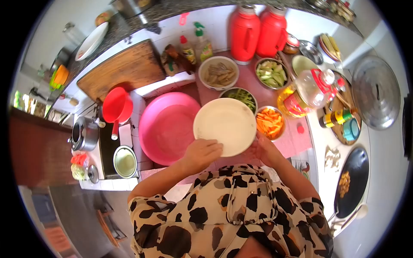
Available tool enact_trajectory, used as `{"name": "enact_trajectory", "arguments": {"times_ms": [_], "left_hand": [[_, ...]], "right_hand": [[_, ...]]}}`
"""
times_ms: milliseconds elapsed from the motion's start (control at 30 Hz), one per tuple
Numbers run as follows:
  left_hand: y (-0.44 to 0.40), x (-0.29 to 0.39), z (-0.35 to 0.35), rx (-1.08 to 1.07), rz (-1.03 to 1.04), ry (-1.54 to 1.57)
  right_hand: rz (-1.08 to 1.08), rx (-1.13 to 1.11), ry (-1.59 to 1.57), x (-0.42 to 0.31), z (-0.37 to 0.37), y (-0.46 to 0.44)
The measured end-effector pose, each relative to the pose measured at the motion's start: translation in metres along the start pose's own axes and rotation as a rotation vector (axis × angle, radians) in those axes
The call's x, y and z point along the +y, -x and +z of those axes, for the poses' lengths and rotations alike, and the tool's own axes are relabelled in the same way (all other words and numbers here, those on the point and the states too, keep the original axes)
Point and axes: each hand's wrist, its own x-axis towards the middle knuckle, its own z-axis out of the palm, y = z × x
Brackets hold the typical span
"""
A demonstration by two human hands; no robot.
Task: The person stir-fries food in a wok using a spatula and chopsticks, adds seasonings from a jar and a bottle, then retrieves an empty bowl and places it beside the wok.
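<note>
An empty cream-coloured plate (224, 126) is held in front of my body. My left hand (203, 152) lies against its lower left edge, with fingers pressed together over the rim. At the lower right edge, my right hand (263, 149) grips the rim, its fingers partly hidden. Just behind the plate, a bowl of cut green vegetables (244, 99) is partly covered. To the right stands a bowl of orange slices (270, 123). A pink basin (165, 129) sits close on the left.
Behind are a bowl of shrimp-like pieces (219, 73), a bowl of green chunks (271, 73) and red flasks (245, 36). An oil bottle (297, 99) stands right, near a black wok (353, 180). Left are a red dipper (117, 105) and a wooden board (122, 73).
</note>
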Motion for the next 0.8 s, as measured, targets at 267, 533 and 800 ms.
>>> {"name": "enact_trajectory", "arguments": {"times_ms": [267,533,800], "left_hand": [[-0.077,0.021,0.072,-0.301,0.219,-0.049],[-0.161,0.068,0.127,-0.504,0.245,0.089],[-0.171,0.193,0.255,-0.813,-0.977,1.338]], "right_hand": [[-0.355,0.444,0.0,0.014,-0.046,0.066],[-0.478,0.759,-0.027,0.043,-0.116,0.177],[-0.442,0.703,-0.105,0.053,-0.19,0.307]]}}
